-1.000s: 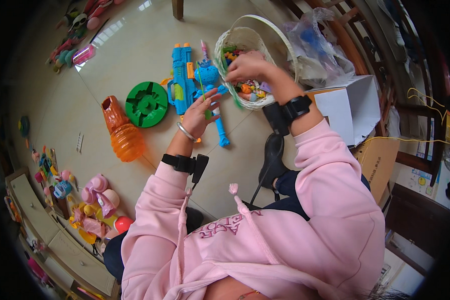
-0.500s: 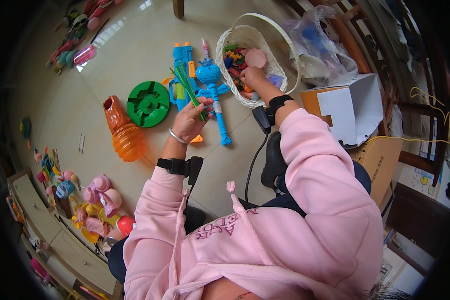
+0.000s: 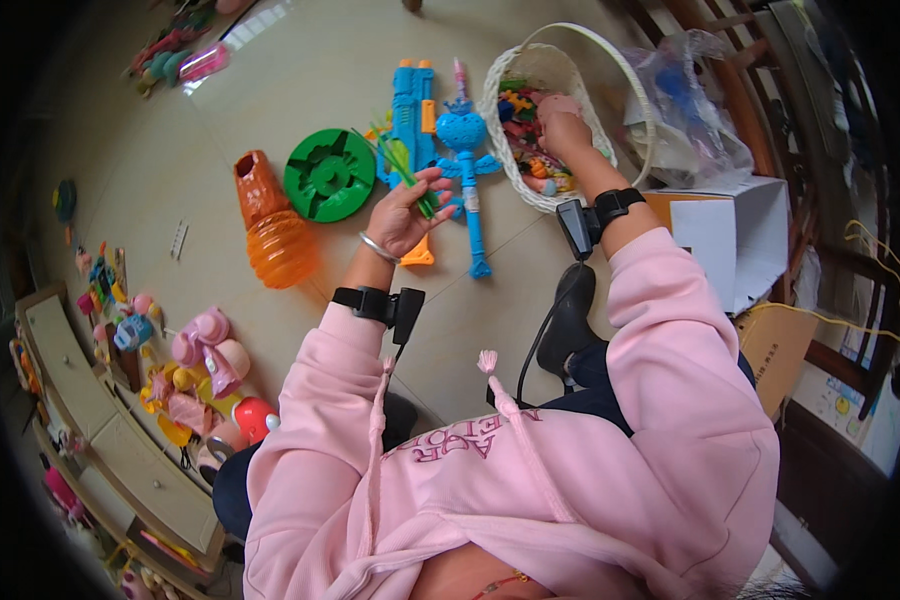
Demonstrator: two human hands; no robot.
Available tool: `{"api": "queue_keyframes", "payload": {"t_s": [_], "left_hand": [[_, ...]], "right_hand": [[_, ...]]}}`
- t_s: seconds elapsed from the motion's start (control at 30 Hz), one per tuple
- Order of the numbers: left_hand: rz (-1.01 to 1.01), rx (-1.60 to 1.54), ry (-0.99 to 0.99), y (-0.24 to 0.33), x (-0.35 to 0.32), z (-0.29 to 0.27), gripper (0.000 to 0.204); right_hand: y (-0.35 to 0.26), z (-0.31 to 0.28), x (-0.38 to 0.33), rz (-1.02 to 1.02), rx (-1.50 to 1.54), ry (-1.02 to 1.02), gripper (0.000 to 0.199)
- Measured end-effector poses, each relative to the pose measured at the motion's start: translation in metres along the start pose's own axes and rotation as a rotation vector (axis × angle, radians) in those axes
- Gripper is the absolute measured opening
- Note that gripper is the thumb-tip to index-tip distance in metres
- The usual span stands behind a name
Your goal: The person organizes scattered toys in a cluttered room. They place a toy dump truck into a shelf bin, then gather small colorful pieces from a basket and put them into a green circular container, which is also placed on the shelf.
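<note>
Several thin green plastic sticks (image 3: pixel 406 178) lie across my left hand (image 3: pixel 410 212), which is closed loosely on them, palm partly turned up. Reaching down into a white woven basket (image 3: pixel 492 100), my right hand (image 3: pixel 564 134) is against a pink rounded piece (image 3: pixel 558 104); its fingertips are hidden. Small colourful toy pieces (image 3: pixel 515 108) fill the basket around it. Just beyond my left hand lie a blue toy gun (image 3: pixel 410 115) with orange parts and a blue toy wand (image 3: pixel 468 165). A green round plastic tray (image 3: pixel 330 175) is to their left.
An orange ribbed plastic piece (image 3: pixel 275 235) lies left of the green tray. A white open box (image 3: pixel 750 240) and a clear plastic bag (image 3: pixel 695 110) stand at the right. Mixed toys (image 3: pixel 205 360) and drawers (image 3: pixel 140 460) are at the left. A black cable (image 3: pixel 532 345) runs beside my shoe (image 3: pixel 567 318).
My right hand has shifted within the basket, onto the pink piece. The left hand still holds the green sticks, now fanned a little wider. The whole view has shifted.
</note>
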State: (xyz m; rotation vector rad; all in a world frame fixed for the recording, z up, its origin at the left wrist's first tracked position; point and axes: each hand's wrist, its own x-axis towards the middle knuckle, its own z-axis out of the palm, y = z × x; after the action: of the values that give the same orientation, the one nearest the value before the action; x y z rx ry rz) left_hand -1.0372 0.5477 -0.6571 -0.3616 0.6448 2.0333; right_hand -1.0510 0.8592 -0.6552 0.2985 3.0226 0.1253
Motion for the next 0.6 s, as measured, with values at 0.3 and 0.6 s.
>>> {"api": "queue_keyframes", "payload": {"t_s": [0.3, 0.6], "left_hand": [[0.059, 0.517, -0.004, -0.011, 0.019, 0.024, 0.03], [-0.188, 0.287, -0.171, -0.005, 0.0, 0.029, 0.018]], "right_hand": [[-0.04, -0.085, -0.018, -0.052, 0.734, 0.086, 0.019], [-0.077, -0.018, -0.006, 0.217, 1.711, -0.087, 0.022]]}}
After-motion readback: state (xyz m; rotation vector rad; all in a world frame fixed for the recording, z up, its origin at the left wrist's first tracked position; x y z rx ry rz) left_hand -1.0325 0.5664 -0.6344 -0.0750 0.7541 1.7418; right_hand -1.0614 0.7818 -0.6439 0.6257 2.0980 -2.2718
